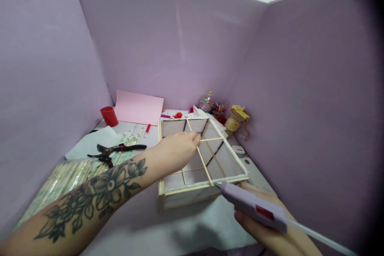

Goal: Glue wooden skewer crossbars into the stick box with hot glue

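My right hand [255,226] wraps its fingers round the glue gun [250,204], aimed at the near rim of the box [192,199] on the counter [136,228]. My left hand [178,148] curls over the sticks [205,164], grip hidden. Probably gluing; next wants steadiness.

The pistol-shaped plastic glue gun [249,202] is pale lilac with a red patch [264,212]. At its ten o'clock, the rectangular wooden frame [192,187] is cream; at nine o'clock, the left forearm [111,186] bears dark leafy flowers.
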Tool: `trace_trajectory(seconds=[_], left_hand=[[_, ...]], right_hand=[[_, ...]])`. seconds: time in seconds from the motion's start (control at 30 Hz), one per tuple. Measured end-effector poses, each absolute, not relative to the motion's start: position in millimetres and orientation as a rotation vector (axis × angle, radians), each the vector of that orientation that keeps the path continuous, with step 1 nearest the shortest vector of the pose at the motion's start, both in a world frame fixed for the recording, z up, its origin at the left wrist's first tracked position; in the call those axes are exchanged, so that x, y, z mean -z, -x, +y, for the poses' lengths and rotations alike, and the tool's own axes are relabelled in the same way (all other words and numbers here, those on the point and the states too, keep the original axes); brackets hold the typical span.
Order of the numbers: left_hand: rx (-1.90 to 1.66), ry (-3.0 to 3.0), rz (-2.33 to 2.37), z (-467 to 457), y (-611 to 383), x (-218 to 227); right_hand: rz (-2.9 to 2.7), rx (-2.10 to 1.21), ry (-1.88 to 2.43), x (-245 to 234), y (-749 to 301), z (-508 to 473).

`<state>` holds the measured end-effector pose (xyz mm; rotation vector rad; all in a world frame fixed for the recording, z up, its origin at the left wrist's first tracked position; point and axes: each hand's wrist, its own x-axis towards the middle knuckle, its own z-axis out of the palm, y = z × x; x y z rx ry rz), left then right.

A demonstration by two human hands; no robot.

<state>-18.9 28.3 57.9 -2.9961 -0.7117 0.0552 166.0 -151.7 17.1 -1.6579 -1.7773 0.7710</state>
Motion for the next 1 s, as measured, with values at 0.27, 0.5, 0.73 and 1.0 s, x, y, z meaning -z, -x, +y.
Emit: trace_trajectory(seconds=[0.27, 0.5, 0.73, 1.0], left_hand=[[-0.018, 2.988, -0.665, 30.0, 19.7, -55.0], [-0.013, 2.982, -0.693, 28.4, 18.6, -58.2], [0.048, 3.018, -0.681, 30.6, 19.3, -54.1], [0.030, 3.011, -0.665, 27.8, 19.8, -57.2]], right_hand=[[-1.855, -0.607, 1.656, -21.2, -159.4, -147.0], [-1.938, -0.409, 1.692, -32.5, -154.1, -159.1], [-2.032, -0.139, 1.740, 2.0, -152.6, -171.2], [-2.008, 0.010, 1.687, 21.8, -151.0, -175.9]])
